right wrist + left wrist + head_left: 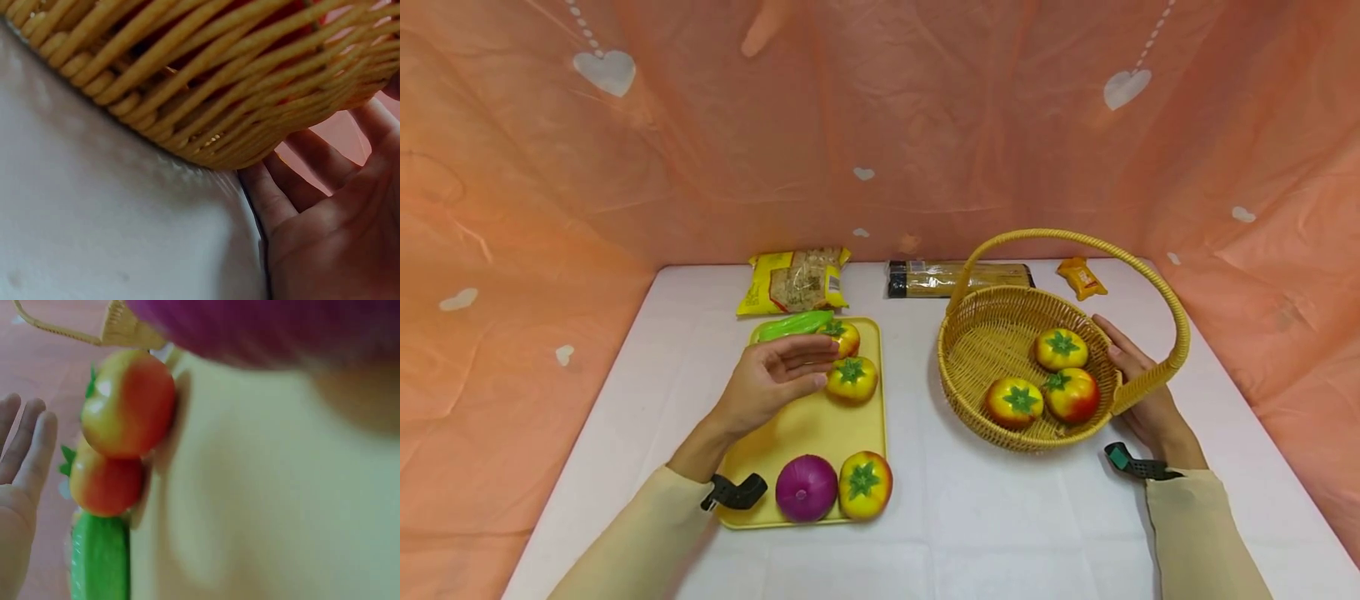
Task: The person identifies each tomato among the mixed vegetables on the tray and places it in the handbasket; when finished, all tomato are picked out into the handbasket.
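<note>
My left hand (771, 379) is held above the yellow tray (797, 429), fingers extended and nothing in its grasp. Nearest to it is a yellow-red toy tomato (852, 381) with a green leaf top; another toy tomato (842, 336) lies just behind. A green cucumber-like vegetable (796, 324) is partly hidden by that hand. At the tray's front are a purple onion (806, 489) and a further toy tomato (865, 486). My right hand (337, 219) rests its extended fingers against the outer side of the wicker basket (951, 367), which contains three toy tomatoes (1062, 349).
Along the back of the white table (917, 467) lie a yellow food bag (797, 281), a pack of noodle-like sticks (925, 280) and a small orange packet (1081, 277). The basket's tall handle (1067, 236) arches over it. A pink curtain (895, 108) hangs behind.
</note>
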A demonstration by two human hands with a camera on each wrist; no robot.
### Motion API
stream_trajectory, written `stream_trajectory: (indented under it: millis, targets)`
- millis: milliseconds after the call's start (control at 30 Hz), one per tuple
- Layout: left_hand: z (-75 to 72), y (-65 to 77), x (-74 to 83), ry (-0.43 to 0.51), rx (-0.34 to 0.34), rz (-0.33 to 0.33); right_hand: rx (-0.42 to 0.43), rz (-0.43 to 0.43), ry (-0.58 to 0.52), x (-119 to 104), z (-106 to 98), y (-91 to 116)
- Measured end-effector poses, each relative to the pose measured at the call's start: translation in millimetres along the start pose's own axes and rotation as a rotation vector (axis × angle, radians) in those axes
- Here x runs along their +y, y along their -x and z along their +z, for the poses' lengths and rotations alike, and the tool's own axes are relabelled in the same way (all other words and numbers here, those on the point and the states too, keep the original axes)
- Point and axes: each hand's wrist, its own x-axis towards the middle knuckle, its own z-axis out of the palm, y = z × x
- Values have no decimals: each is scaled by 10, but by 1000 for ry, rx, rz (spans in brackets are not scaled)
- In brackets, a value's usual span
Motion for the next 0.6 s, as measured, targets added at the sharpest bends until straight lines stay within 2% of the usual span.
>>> stream_trajectory:
  millis: [100, 300, 600]
  targets:
    - [-35, -17, -62, -38, 22, -31, 7, 11, -2, 3, 3, -4]
    - [-61, -47, -156, -105, 19, -103, 4, 13, 4, 6, 0, -9]
    - [-5, -92, -203, -224, -1, -182, 1, 12, 6, -7, 0, -4]
